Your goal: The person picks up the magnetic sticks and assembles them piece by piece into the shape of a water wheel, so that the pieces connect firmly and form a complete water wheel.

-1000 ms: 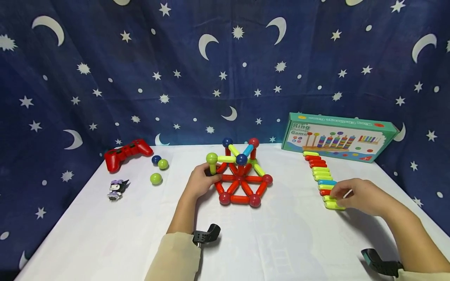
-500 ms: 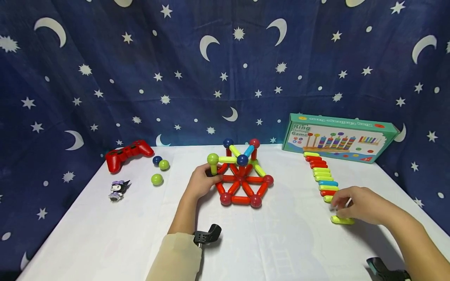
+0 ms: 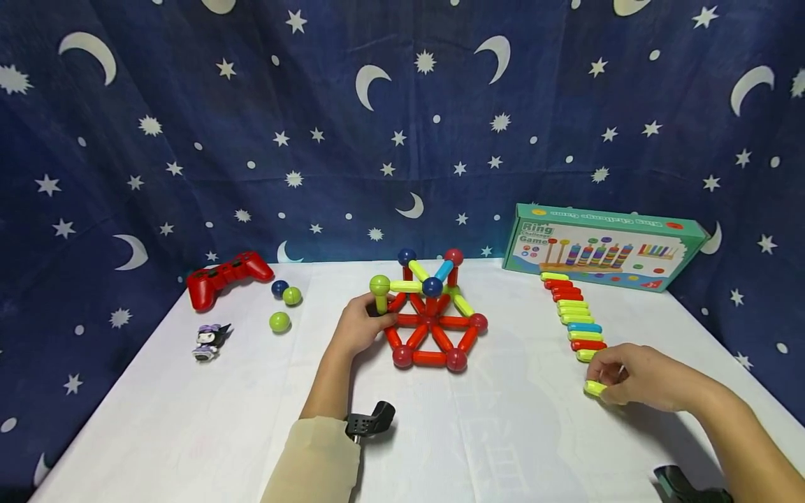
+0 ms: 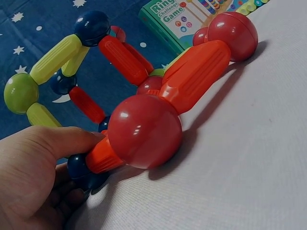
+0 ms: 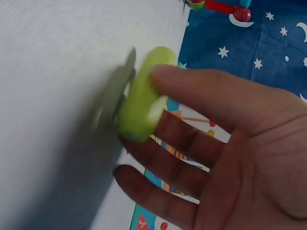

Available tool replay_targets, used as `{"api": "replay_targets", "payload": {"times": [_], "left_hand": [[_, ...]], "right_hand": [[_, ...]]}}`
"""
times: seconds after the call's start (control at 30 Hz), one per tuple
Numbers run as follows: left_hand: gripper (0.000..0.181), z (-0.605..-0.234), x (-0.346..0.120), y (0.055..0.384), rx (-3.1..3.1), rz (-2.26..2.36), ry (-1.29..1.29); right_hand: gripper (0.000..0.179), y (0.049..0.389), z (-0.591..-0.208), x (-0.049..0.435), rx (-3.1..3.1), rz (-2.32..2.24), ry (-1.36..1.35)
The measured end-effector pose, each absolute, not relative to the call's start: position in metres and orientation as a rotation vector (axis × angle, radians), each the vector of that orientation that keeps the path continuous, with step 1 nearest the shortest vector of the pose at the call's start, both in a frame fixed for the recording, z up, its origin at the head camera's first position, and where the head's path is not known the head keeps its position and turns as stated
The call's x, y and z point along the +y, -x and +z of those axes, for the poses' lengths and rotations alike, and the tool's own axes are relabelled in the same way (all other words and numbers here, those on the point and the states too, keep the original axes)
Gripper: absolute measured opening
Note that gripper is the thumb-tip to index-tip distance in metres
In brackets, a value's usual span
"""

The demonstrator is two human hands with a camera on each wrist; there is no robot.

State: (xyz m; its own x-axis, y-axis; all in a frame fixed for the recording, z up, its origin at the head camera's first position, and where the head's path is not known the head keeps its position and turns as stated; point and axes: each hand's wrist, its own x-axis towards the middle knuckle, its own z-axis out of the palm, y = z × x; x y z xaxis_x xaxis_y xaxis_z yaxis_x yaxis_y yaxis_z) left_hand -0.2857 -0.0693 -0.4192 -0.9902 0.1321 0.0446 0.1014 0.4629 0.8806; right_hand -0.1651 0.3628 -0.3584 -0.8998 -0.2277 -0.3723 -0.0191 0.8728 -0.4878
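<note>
A structure of red, yellow-green and blue rods joined by balls point(image 3: 430, 358) stands mid-table. My left hand point(image 3: 363, 325) grips its left corner. In the left wrist view the thumb lies on a red rod point(image 4: 103, 155) beside a dark blue ball point(image 4: 79, 167), with the other fingers partly hidden behind. Over on the right, my right hand point(image 3: 648, 377) pinches a yellow-green rod point(image 5: 146, 96) between thumb and fingers, just below the near end of a row of loose rods point(image 3: 583, 327). Its remaining fingers are curled loosely in the right wrist view.
A green Ring Challenge Game box point(image 3: 604, 244) stands at the back right, behind the rod row. To the left lie a red game controller point(image 3: 229, 278), a dark blue ball point(image 3: 279, 288), two green balls point(image 3: 279, 322) and a small figurine point(image 3: 209, 342). A starry curtain point(image 3: 352, 175) hangs behind.
My right hand has taken the nearest yellow-green rod out of the row and drawn it a little toward me. The left hand and the structure have stayed in place.
</note>
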Motion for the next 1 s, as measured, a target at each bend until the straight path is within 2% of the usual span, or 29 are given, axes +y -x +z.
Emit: {"api": "replay_targets", "payload": {"times": [0.13, 0.33, 0.73, 1.0], "left_hand": [[0.032, -0.420, -0.069, 0.286, 2.654, 1.596, -0.201], [0.032, -0.421, -0.071, 0.287, 2.651, 1.605, -0.194], [0.032, -0.421, -0.070, 0.288, 2.646, 1.624, -0.200], [0.032, -0.420, -0.071, 0.287, 2.642, 1.637, -0.206]], "right_hand": [[0.021, 0.171, -0.351, 0.355, 2.668, -0.751, 0.284], [0.023, 0.188, -0.336, 0.319, 2.729, -0.913, 0.394], [0.025, 0.243, -0.320, 0.239, 2.833, -1.005, 0.476], [0.027, 0.264, -0.318, 0.206, 2.857, -1.004, 0.505]]}}
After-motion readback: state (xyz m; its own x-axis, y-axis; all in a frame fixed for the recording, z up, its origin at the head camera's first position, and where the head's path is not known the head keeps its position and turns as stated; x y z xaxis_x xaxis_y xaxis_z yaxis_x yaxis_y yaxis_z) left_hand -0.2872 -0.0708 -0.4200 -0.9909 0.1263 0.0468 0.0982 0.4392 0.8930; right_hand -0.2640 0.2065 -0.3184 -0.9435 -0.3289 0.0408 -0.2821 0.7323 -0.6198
